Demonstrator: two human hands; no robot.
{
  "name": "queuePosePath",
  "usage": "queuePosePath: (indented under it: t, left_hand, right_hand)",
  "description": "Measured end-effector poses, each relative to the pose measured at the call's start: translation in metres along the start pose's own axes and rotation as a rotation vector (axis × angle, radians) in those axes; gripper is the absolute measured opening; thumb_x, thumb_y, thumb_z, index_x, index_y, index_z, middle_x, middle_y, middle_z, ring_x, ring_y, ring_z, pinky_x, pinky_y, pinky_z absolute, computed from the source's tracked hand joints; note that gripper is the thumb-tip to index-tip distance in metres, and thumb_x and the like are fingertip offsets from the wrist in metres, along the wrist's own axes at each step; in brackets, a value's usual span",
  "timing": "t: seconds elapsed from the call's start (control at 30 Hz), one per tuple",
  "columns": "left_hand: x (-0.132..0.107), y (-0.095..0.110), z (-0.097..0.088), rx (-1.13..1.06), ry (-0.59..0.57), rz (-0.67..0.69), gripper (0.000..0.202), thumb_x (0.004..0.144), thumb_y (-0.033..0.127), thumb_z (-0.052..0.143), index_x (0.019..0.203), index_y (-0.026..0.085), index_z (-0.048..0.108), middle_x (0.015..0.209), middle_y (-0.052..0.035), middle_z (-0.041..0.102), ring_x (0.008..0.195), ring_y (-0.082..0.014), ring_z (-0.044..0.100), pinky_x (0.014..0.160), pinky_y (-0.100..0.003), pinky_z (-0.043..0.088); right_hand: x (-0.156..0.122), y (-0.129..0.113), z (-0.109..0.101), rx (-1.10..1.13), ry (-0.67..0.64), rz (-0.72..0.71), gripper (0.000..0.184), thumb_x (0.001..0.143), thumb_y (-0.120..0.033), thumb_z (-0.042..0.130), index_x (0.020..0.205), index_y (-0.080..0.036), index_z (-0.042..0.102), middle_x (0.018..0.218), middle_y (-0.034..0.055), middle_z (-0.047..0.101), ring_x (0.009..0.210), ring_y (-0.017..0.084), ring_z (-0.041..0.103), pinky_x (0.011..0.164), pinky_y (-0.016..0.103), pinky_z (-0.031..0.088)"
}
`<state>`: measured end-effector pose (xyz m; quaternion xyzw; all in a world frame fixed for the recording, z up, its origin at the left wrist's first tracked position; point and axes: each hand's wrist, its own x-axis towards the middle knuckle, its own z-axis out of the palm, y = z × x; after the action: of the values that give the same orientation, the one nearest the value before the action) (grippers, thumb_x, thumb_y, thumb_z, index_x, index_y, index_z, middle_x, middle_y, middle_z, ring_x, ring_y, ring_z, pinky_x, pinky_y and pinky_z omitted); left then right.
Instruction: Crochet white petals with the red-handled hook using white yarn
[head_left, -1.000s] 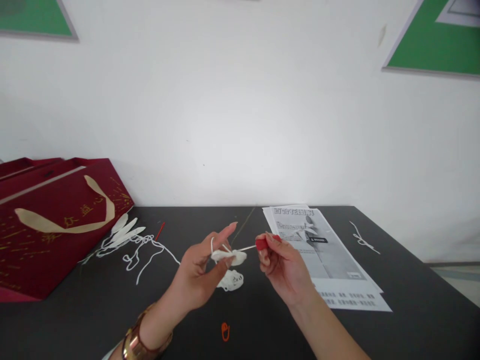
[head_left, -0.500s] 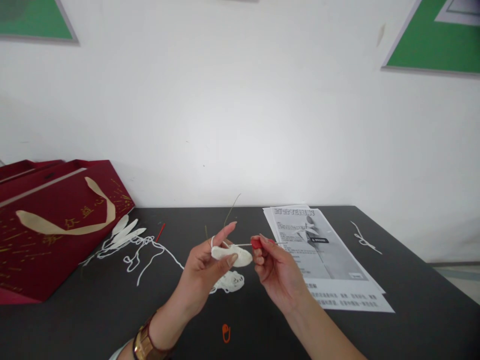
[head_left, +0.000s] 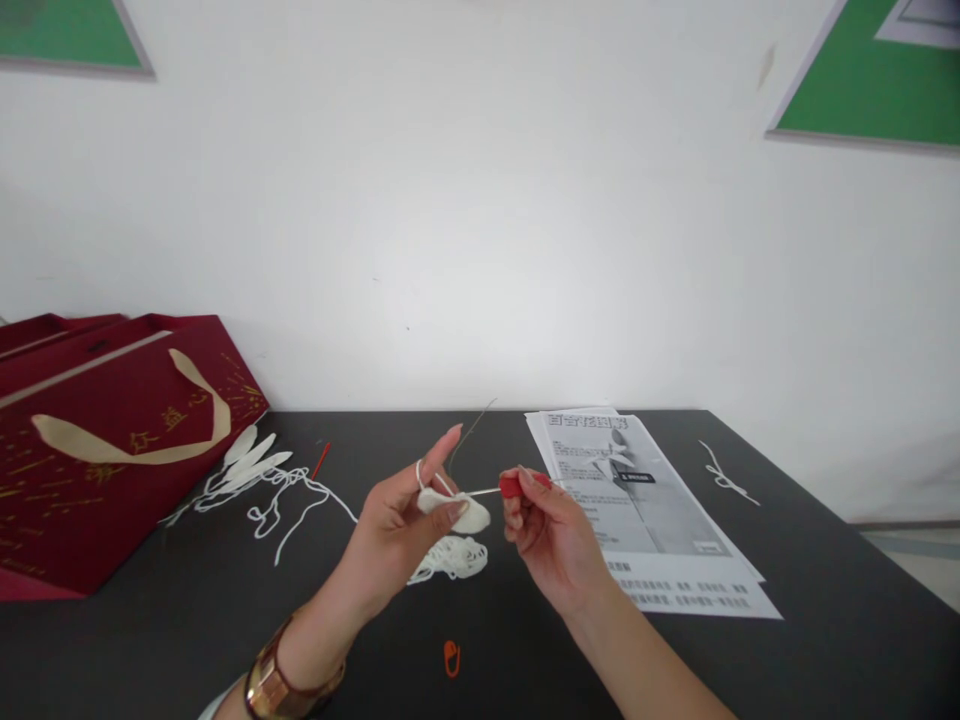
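Observation:
My left hand (head_left: 409, 515) pinches a small white crocheted piece (head_left: 471, 516) between thumb and fingers, its index finger raised with white yarn looped round it. A thin wire (head_left: 472, 430) sticks up behind that finger. In my right hand (head_left: 551, 530) is a crochet hook (head_left: 511, 487) with a red grip; its metal shaft reaches left to the top edge of the white piece. Whether the tip sits inside a stitch is too small to tell. Below the left hand lies a loose bundle of white yarn (head_left: 461, 557) on the dark table.
Finished-looking white petals (head_left: 255, 465), yarn tails and a red needle-like stick (head_left: 322, 460) lie at left beside a dark red gift bag (head_left: 135, 450). An orange stitch marker (head_left: 451, 659) is in front. Printed sheets (head_left: 660, 520) and a white yarn scrap (head_left: 727, 475) lie at right.
My left hand and the white piece have shifted slightly left, and the piece has turned a little. The wire now leans further right. My right hand keeps nearly the same place.

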<state>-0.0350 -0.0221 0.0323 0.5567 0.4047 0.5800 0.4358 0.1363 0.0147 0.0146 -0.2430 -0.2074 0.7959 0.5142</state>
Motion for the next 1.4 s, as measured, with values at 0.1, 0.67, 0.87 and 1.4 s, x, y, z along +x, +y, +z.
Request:
queuePosePath:
  t: [0.1,0.67,0.87,1.4]
  left_hand:
    - [-0.002,-0.011,0.004,-0.05,0.114,0.072,0.053,0.079,0.016,0.071,0.126,0.039,0.06,0.074,0.0039,0.059,0.067,-0.0108,0.049,0.061,-0.022,0.041]
    - [0.001,-0.007,0.006,-0.263,0.124,0.032,0.011,0.075,0.015,0.073,0.065,0.019,0.073,0.07,0.0,0.058,0.071,-0.0139,0.052,0.065,-0.026,0.039]
    - [0.002,-0.011,0.001,-0.133,0.124,0.0,0.048,0.075,0.017,0.074,0.121,0.029,0.066,0.074,0.0017,0.06,0.07,-0.0139,0.053,0.066,-0.026,0.043]
    - [-0.001,-0.01,0.019,-0.414,0.285,-0.135,0.066,0.076,0.014,0.072,0.136,0.032,0.051,0.071,0.0073,0.054,0.065,-0.0076,0.051,0.07,-0.021,0.044]
  right_hand:
    - [0.0,0.006,0.001,0.124,0.059,0.089,0.021,0.065,-0.019,0.084,0.079,-0.008,0.073,0.057,0.001,0.069,0.043,0.006,0.059,0.042,0.014,0.055]
    - [-0.008,0.008,0.009,0.129,0.026,0.032,0.022,0.067,-0.02,0.084,0.082,-0.008,0.074,0.063,0.003,0.072,0.05,0.008,0.064,0.049,0.015,0.058]
    - [-0.01,0.005,0.011,-0.058,0.021,-0.111,0.023,0.071,-0.028,0.081,0.084,-0.01,0.074,0.062,0.003,0.071,0.051,0.009,0.064,0.05,0.018,0.059]
    - [-0.029,0.015,-0.008,-1.243,-0.431,-1.061,0.056,0.081,-0.001,0.057,0.129,-0.03,0.059,0.108,0.0109,0.072,0.091,0.024,0.067,0.077,0.037,0.056]
